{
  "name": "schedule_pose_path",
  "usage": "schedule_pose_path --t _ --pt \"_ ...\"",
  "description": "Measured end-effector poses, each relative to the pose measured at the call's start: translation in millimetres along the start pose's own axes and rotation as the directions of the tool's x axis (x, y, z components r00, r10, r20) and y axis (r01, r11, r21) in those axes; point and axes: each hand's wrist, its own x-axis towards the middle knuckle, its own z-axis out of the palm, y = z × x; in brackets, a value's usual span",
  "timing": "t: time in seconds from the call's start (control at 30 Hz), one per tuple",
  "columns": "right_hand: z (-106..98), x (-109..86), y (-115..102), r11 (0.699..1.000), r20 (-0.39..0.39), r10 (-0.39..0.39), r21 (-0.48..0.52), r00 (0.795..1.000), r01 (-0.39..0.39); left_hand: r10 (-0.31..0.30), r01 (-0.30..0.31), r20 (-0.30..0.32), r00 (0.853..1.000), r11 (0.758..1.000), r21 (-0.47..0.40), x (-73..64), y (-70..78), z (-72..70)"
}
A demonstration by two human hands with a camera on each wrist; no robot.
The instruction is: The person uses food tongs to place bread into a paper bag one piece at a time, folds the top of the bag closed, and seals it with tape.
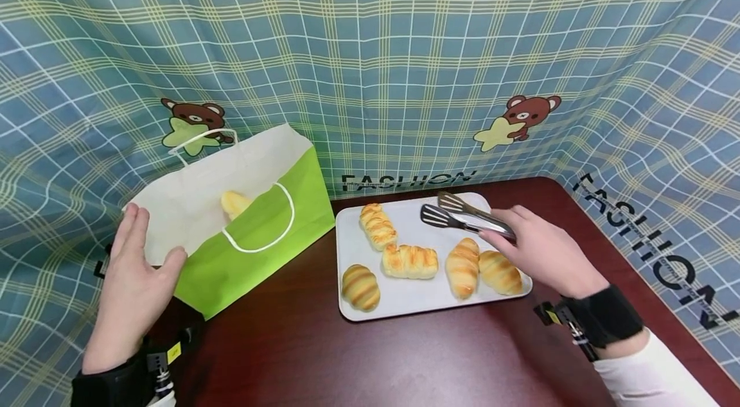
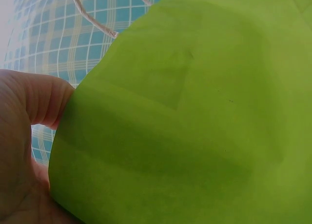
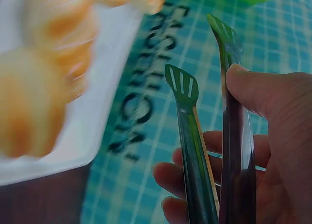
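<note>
Your right hand (image 1: 540, 246) was grasping the tongs (image 1: 485, 223); they projected leftward from it over the tray (image 1: 399, 301). Long axis ran left and slightly away from you, slotted heads toward the bag (image 1: 254, 262), tips parted. Your left hand (image 1: 135, 278) was unclenched, thumb and fingers spread at the bag's rim. Five breads (image 1: 410, 262) lay between your hands.

The left hand (image 1: 135, 278) had a thick black band (image 1: 106, 388) round its wrist, and the right hand (image 1: 549, 253) had another black band (image 1: 615, 317) too. Small dark gadgets (image 1: 155, 361) with yellow patches (image 1: 174, 352) and shiny, stripy bits (image 1: 164, 385) sat by both. A white sleeve (image 1: 653, 372) started just past the right band.
</note>
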Motion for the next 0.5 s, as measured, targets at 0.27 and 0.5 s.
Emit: schedule_pose_path --t 0.27,0.5 --pt "10.7 -50.0 36.9 0.995 0.038 0.075 -0.064 0.996 -0.073 0.008 -0.008 -0.006 1.0 1.0 0.004 0.9 2.6 -0.5" --pt "8.6 -83.3 49.2 0.984 0.074 0.15 -0.111 0.986 -0.141 0.02 -0.02 -0.012 1.0 1.0 0.006 -0.9 2.0 0.1"
